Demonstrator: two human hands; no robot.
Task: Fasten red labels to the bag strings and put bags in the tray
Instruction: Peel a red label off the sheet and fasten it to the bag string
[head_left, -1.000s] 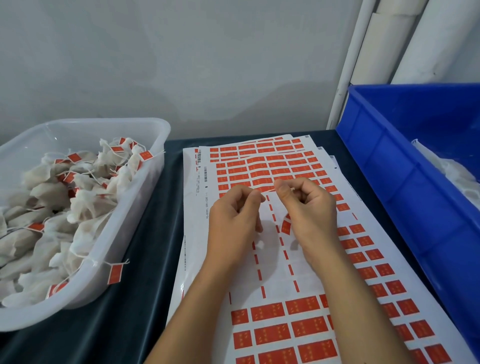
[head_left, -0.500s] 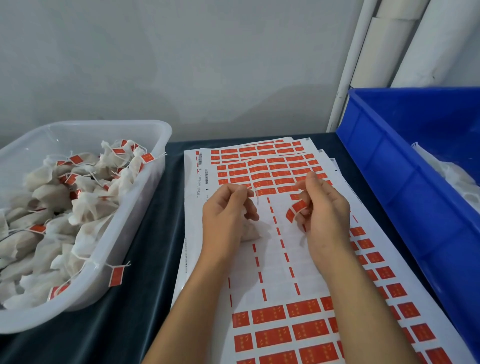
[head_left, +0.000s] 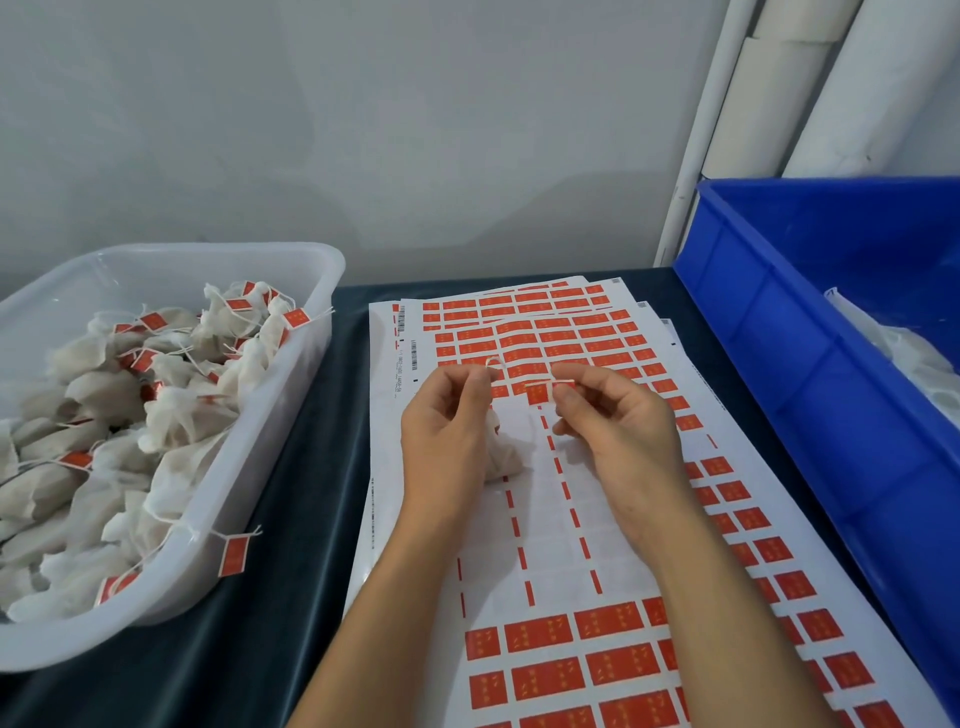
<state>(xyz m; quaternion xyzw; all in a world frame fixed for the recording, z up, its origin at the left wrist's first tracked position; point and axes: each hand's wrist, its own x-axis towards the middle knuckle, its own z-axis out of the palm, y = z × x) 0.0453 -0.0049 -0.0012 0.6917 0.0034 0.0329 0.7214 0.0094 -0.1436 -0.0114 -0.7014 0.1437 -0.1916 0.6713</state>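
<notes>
Over the label sheets (head_left: 550, 530), my left hand (head_left: 447, 426) pinches the white string (head_left: 506, 382) of a small white bag (head_left: 501, 452), which hangs under my palm against the sheet. My right hand (head_left: 608, 421) pinches the other end of the string together with a red label (head_left: 537, 392) folded over it. The string runs taut between both hands. A clear plastic tray (head_left: 291, 415) at the left holds several white bags with red labels on their strings.
A blue crate (head_left: 779, 374) with white bags inside stands at the right. One labelled string (head_left: 234, 553) hangs over the tray's near rim. Dark cloth (head_left: 291, 571) covers the table. A wall and white pipes (head_left: 696, 156) stand behind.
The right hand, which held the peeled label apart from the left half a second ago, has brought it onto the string. The hands have closed in on each other.
</notes>
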